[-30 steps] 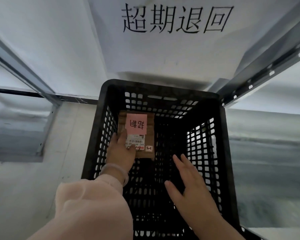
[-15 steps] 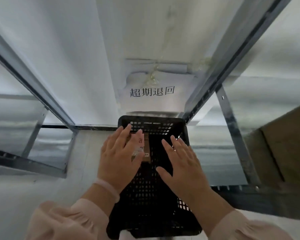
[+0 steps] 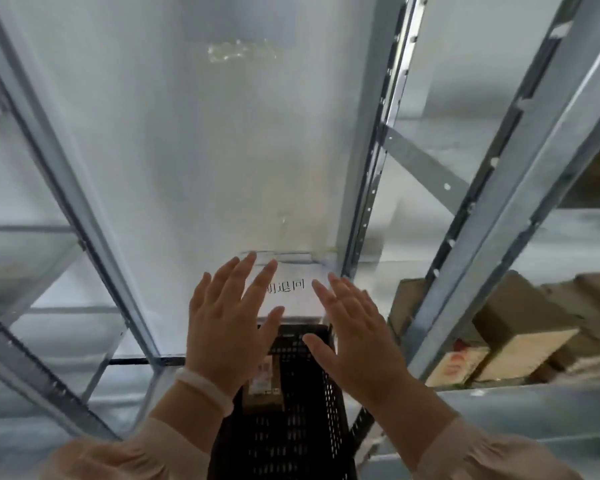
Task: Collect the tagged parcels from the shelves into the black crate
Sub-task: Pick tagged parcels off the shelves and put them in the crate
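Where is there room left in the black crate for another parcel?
Bare floor: between the brown parcel and the black crate's right wall, also nearer you. Crowded: cardboard boxes fill the right shelf; left hand and right hand hover over the crate.

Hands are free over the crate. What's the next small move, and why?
Probably reach the right hand toward the cardboard boxes on the right-side shelf. It and the left hand are open and empty, and one parcel already lies in the black crate.

Both hands are raised side by side, palms away; the left hand [image 3: 227, 327] and right hand [image 3: 355, 336] are spread, nothing gripped.
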`<state>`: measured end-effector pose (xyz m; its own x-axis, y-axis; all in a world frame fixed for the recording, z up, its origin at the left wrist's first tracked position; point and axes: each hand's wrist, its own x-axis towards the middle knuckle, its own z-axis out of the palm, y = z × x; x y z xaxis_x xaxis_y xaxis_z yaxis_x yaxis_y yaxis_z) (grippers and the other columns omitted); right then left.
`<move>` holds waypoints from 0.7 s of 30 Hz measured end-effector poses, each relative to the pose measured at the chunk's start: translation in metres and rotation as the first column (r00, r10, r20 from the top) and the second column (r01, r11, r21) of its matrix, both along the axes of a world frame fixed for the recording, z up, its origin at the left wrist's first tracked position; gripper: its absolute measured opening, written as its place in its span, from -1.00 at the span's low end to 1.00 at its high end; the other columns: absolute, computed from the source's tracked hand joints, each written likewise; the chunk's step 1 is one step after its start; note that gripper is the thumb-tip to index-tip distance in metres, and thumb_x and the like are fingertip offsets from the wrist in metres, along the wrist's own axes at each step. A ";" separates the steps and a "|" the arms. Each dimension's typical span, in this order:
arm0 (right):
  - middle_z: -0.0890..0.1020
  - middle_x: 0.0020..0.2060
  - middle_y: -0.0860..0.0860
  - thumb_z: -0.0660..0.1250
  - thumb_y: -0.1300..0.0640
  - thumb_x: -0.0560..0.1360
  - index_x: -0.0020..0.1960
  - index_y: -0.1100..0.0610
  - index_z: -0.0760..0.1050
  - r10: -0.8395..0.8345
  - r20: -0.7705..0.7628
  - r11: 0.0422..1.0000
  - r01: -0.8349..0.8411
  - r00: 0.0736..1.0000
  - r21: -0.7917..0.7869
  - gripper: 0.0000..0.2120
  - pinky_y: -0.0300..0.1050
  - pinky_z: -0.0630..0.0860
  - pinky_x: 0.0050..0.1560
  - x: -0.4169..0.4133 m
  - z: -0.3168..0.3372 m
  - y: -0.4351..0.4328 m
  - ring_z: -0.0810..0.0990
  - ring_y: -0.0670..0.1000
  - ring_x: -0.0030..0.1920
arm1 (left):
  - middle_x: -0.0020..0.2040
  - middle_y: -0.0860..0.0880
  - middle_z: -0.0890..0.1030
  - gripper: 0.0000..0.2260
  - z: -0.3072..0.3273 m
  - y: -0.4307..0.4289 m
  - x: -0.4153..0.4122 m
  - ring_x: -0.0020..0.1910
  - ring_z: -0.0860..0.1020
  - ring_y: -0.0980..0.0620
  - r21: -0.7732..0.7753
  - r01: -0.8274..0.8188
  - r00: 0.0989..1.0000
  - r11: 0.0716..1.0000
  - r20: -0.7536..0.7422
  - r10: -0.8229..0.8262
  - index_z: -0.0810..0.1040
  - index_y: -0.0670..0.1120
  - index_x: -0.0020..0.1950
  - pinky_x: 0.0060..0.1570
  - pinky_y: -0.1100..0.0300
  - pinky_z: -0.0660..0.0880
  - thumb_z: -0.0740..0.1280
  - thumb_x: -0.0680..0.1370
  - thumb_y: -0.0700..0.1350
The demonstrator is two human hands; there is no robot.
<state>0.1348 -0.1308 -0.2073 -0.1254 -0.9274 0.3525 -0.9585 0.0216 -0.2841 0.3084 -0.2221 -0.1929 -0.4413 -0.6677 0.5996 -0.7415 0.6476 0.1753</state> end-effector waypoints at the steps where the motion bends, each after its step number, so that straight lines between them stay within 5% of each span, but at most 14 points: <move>1: 0.01 0.56 -0.06 0.05 -0.25 0.52 0.56 -0.12 -0.06 0.012 -0.011 0.999 -0.012 1.000 -0.035 -0.33 0.06 -0.06 0.54 -0.004 0.012 0.011 -0.16 -0.06 0.54 | 0.45 -0.06 0.40 -0.45 0.012 0.012 -0.004 0.43 0.35 -0.09 -0.020 -0.012 1.000 1.000 -0.018 0.012 0.37 0.04 0.46 0.37 -0.18 0.30 0.35 0.49 0.12; 14: 0.15 0.53 -0.07 0.11 -0.20 0.58 0.52 -0.09 0.10 0.019 -0.112 0.939 -0.057 0.994 -0.339 -0.44 0.01 0.01 0.49 -0.117 0.096 0.199 -0.03 -0.10 0.54 | 0.39 -0.03 0.48 -0.54 0.098 0.201 -0.138 0.38 0.41 -0.05 -0.215 0.114 0.977 0.970 -0.155 -0.149 0.46 0.02 0.39 0.30 -0.08 0.42 0.22 0.54 0.16; 21: -0.12 0.50 -0.24 0.00 -0.32 0.54 0.53 -0.21 -0.07 -0.215 -0.056 0.896 0.174 0.975 -0.408 -0.38 -0.11 -0.16 0.38 -0.201 0.123 0.241 -0.33 -0.30 0.45 | 0.40 -0.03 0.45 -0.50 0.134 0.232 -0.215 0.38 0.41 -0.07 -0.225 0.230 0.959 0.947 -0.113 -0.260 0.41 0.03 0.40 0.29 0.01 0.37 0.39 0.48 0.07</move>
